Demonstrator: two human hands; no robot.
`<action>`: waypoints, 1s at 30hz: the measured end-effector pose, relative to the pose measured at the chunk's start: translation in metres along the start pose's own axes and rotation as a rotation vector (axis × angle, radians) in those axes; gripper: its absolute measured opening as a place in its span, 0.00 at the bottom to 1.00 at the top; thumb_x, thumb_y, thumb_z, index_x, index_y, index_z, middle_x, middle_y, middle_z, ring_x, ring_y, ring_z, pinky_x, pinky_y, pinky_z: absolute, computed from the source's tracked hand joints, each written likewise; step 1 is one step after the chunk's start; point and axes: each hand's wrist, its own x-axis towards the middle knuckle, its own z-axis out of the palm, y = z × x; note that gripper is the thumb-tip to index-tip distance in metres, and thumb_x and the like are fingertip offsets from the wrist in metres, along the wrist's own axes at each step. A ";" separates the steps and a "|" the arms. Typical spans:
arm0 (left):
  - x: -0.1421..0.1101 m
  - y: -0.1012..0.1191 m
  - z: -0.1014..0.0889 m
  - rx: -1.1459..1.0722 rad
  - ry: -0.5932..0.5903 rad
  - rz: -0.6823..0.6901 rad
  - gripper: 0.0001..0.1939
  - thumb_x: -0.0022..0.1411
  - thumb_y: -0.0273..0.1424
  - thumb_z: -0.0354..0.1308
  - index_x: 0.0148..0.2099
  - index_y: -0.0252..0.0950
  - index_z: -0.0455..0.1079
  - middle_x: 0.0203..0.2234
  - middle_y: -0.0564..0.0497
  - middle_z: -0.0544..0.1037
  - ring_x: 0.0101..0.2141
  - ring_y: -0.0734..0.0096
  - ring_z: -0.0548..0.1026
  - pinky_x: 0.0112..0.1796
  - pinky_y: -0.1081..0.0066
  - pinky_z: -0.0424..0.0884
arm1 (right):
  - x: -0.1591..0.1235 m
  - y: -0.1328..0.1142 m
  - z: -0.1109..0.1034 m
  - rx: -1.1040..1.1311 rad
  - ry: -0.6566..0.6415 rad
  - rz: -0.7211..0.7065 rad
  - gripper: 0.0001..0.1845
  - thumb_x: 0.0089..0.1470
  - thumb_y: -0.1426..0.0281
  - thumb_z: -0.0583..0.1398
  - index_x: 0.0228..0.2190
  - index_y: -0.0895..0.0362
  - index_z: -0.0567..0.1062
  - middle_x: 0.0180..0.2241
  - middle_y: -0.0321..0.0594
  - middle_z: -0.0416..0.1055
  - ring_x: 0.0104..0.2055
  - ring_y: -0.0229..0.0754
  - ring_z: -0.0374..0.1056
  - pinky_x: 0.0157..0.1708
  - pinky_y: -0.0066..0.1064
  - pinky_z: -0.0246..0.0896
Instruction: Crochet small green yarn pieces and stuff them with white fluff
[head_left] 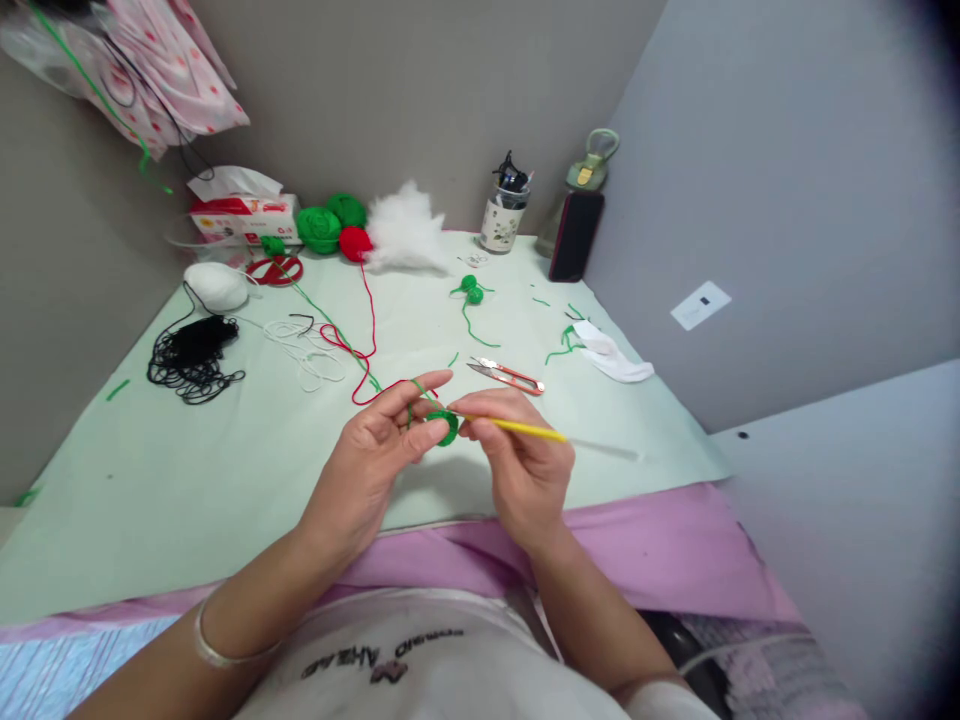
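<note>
Between thumb and fingers, my left hand [386, 430] pinches a small round green crochet piece [448, 428]. Green yarn runs over its raised index finger. My right hand [521, 450] grips a crochet hook with a yellow handle [532, 430]; the hook's tip meets the edge of the green piece, partly hidden by the fingers. Just beyond the hands lie thread snips [510, 377] with orange-red handles. A red yarn strand [367, 340] and the green working strand stretch back across the table from near my left hand.
At the back stand a tissue box [247, 220], green yarn balls [320, 230], a red ball [355, 243], white stuffing [405, 228], a jar [502, 215], a bottle and a phone [576, 237]. Black yarn [196, 355] and red scissors [276, 270] lie left; small green pieces [471, 290] sit mid-table.
</note>
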 end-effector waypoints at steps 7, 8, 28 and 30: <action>0.010 0.000 -0.005 -0.293 -0.128 -0.261 0.16 0.58 0.34 0.75 0.48 0.36 0.86 0.31 0.53 0.77 0.26 0.78 0.67 0.43 0.71 0.75 | 0.001 0.004 -0.006 -0.113 0.066 -0.121 0.14 0.68 0.74 0.60 0.47 0.48 0.83 0.40 0.42 0.83 0.38 0.44 0.79 0.37 0.38 0.78; 0.010 0.000 -0.006 -0.296 -0.114 -0.250 0.14 0.58 0.33 0.75 0.47 0.36 0.86 0.30 0.53 0.77 0.26 0.79 0.66 0.44 0.71 0.75 | 0.003 0.005 -0.007 -0.019 0.106 -0.007 0.11 0.69 0.71 0.60 0.44 0.50 0.83 0.37 0.41 0.83 0.35 0.43 0.78 0.34 0.37 0.77; 0.001 -0.005 -0.012 0.213 -0.008 0.130 0.15 0.63 0.32 0.71 0.51 0.49 0.84 0.36 0.54 0.76 0.37 0.70 0.70 0.42 0.71 0.66 | 0.007 -0.002 -0.008 0.381 0.003 0.327 0.12 0.72 0.64 0.58 0.39 0.54 0.80 0.36 0.39 0.82 0.29 0.36 0.76 0.31 0.31 0.71; 0.001 -0.006 -0.013 0.277 0.012 0.174 0.15 0.63 0.30 0.70 0.52 0.49 0.83 0.36 0.54 0.76 0.37 0.71 0.70 0.43 0.70 0.67 | 0.002 -0.005 -0.007 0.274 0.013 0.250 0.12 0.73 0.68 0.57 0.41 0.53 0.81 0.38 0.38 0.82 0.31 0.36 0.77 0.33 0.31 0.73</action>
